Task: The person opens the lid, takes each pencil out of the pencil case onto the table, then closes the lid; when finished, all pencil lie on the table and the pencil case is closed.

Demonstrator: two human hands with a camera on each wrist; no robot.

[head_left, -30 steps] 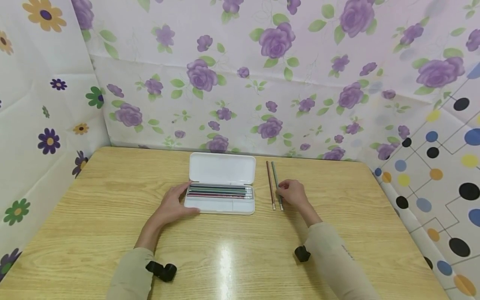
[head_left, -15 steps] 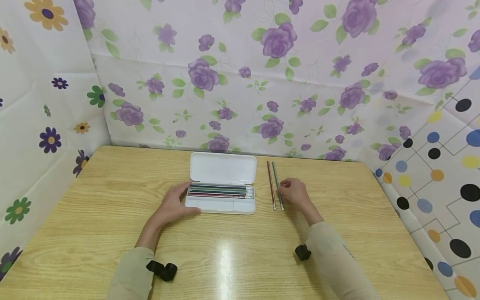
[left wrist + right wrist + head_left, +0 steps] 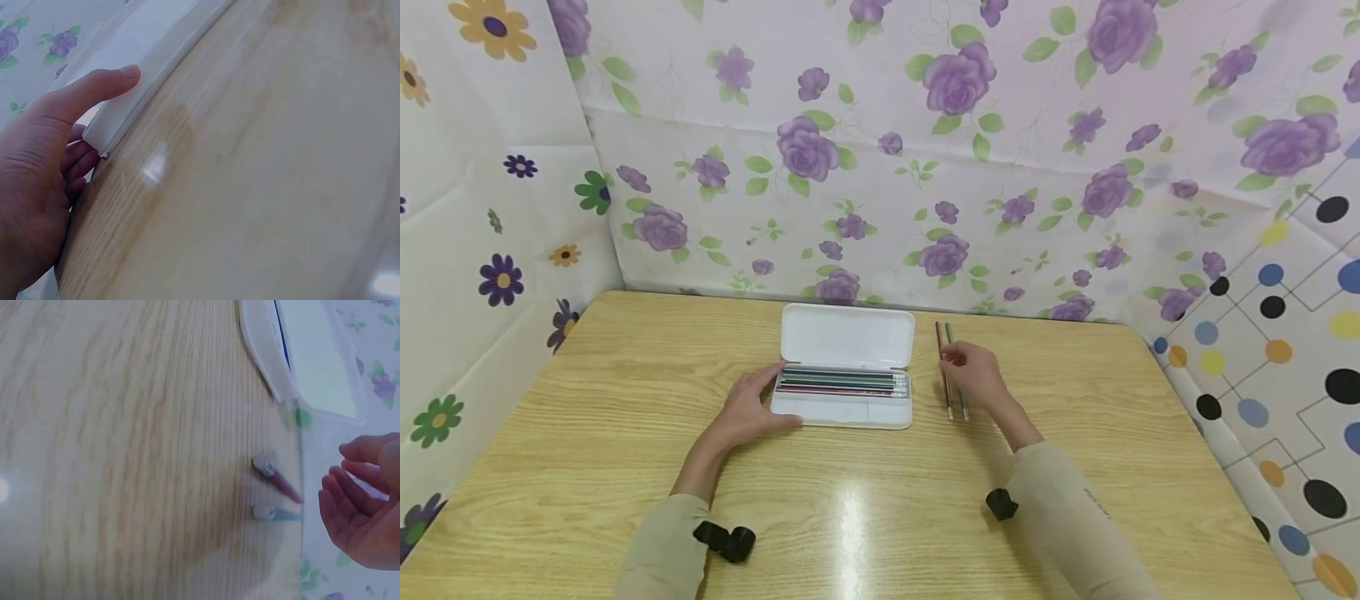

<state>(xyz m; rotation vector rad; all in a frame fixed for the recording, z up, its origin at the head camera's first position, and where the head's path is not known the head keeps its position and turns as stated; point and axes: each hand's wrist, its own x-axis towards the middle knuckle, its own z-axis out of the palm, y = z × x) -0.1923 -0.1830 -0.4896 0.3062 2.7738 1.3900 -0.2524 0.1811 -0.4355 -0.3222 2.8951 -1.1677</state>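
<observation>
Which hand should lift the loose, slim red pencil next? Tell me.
Probably the right hand: it's close to that slim red pencil, while the left hand holds the white rectangular case.

1. Head: from above, facing forward and down across the pale wood-grain table.
2. Left wrist: close, tilted, facing the open white rectangular case.
3. Right wrist: rolled sideways, near a slim red pencil and slim green pencil.
4. All three share the case.

Wd tbl, flwr-print backdrop
</observation>
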